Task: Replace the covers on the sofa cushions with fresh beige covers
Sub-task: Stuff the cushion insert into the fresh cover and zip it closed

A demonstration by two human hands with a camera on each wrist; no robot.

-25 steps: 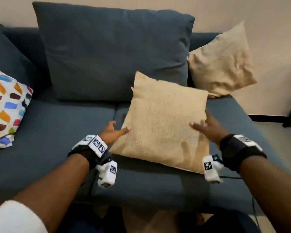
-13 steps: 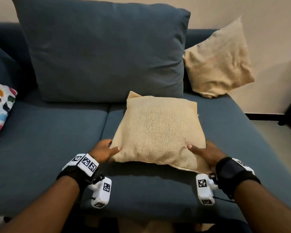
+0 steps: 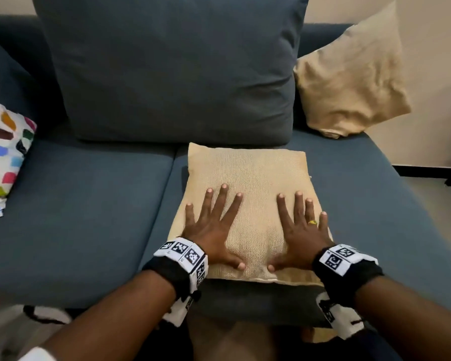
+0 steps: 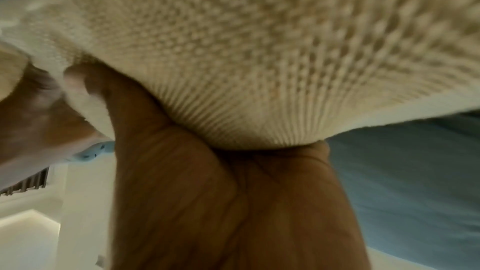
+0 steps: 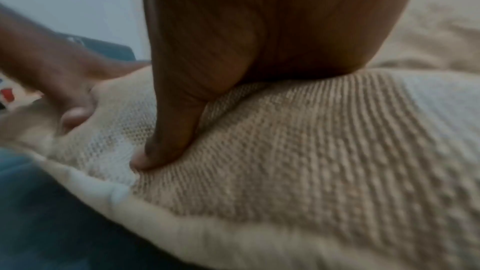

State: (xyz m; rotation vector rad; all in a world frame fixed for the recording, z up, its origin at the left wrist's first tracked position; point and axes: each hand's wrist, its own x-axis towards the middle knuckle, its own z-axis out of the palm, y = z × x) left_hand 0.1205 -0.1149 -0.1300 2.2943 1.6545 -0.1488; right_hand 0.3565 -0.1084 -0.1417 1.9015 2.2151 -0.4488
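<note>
The beige cushion (image 3: 248, 188) lay flat on the right-hand seat of the blue sofa (image 3: 89, 204), its far edge just short of the big blue back cushion (image 3: 167, 69) and its near edge close to the front of the seat. Both hands rested on top of it, palms down. The left hand (image 3: 211, 230) covered the near left part of the cushion, its fingers straight and spread toward the sofa back, its thumb pointing inward near the front seam. The right hand (image 3: 301, 230), with a ring on one finger, mirrored it on the near right part, fingers also straight and fanned, the little finger near the cushion's right edge. The two thumbs nearly met at the middle of the near edge but stayed apart. Neither hand held anything; they only pressed flat on the fabric.

The right wrist view showed the thumb of the right hand (image 5: 168, 130) dug into the woven cover, the fabric dented under it, with the other hand's thumb pressing close by. The left wrist view was blurred, but showed the palm (image 4: 207, 192) against the knitted weave.

A second beige cushion (image 3: 349, 79) stood tilted in the sofa's far right corner, well apart from the hands. A white cushion with coloured patches (image 3: 3, 152) sat at the left end.
</note>
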